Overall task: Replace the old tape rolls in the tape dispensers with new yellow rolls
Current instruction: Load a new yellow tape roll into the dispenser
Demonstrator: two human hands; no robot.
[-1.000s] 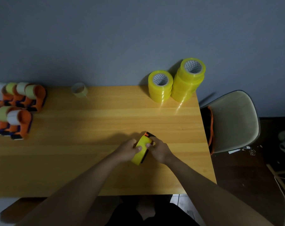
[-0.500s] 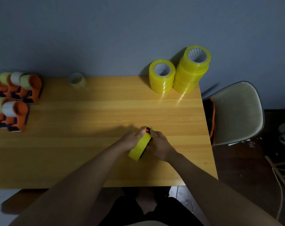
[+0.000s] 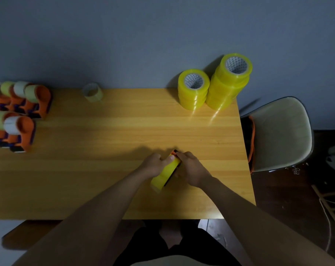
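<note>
A yellow tape roll point(image 3: 163, 176) sits in an orange-and-black tape dispenser point(image 3: 174, 152) near the table's front middle. My left hand point(image 3: 155, 163) grips the roll from the left, thumb pressed near its top. My right hand point(image 3: 191, 168) holds the dispenser from the right, covering most of its body. Two stacks of new yellow rolls point(image 3: 193, 89) point(image 3: 229, 81) stand at the back right. Several orange dispensers with pale old rolls point(image 3: 22, 112) are grouped at the left edge.
The wooden table point(image 3: 105, 141) ends at a grey wall. A used pale tape roll point(image 3: 92, 92) stands at the back centre. A beige chair point(image 3: 280, 133) is beside the table's right edge. Cord and scraps point(image 3: 327, 204) lie on the dark floor.
The roll and dispenser have tilted, the roll's lower end swinging toward the table front. Both hands kept their hold; my view shifted slightly.
</note>
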